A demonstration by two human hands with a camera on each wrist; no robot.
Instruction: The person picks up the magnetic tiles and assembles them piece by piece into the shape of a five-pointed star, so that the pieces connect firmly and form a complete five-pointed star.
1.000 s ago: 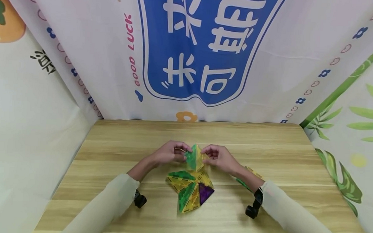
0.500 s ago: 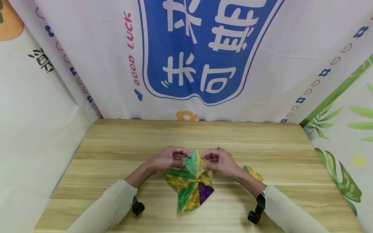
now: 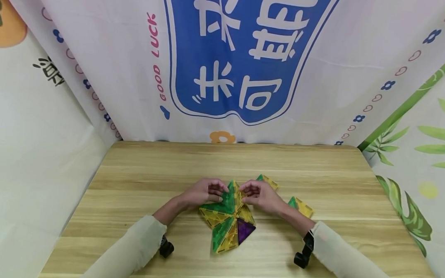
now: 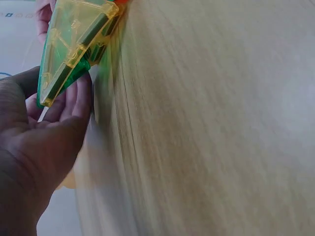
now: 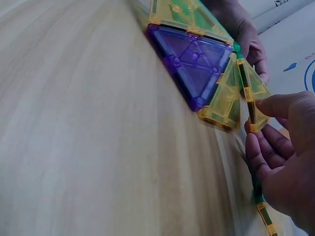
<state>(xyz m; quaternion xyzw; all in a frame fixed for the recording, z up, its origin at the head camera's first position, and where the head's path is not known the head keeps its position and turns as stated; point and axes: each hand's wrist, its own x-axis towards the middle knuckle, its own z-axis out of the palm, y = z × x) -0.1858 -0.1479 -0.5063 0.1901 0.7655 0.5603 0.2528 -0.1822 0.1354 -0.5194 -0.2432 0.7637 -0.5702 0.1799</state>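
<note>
The left hand and the right hand meet at the far edge of a flat fan of tiles on the table, each with fingers curled and pinching one side of a raised pair of triangles. The left hand's fingers hold the green tile, while the right hand's fingertips nip the yellow tile standing on edge just beyond the purple tile.

The tiles look like thin, rigid, translucent plastic with framed borders, so they are likely light and stiff, with smooth faces that could slip under a flat press. Their edges seem to cling to one another, so a tug at one piece may drag its neighbours. The safest hold is judged to be a pinch across the two faces near a corner or along a free edge, away from the joined seams.

Two loose tiles lie just outside the right hand.
</note>
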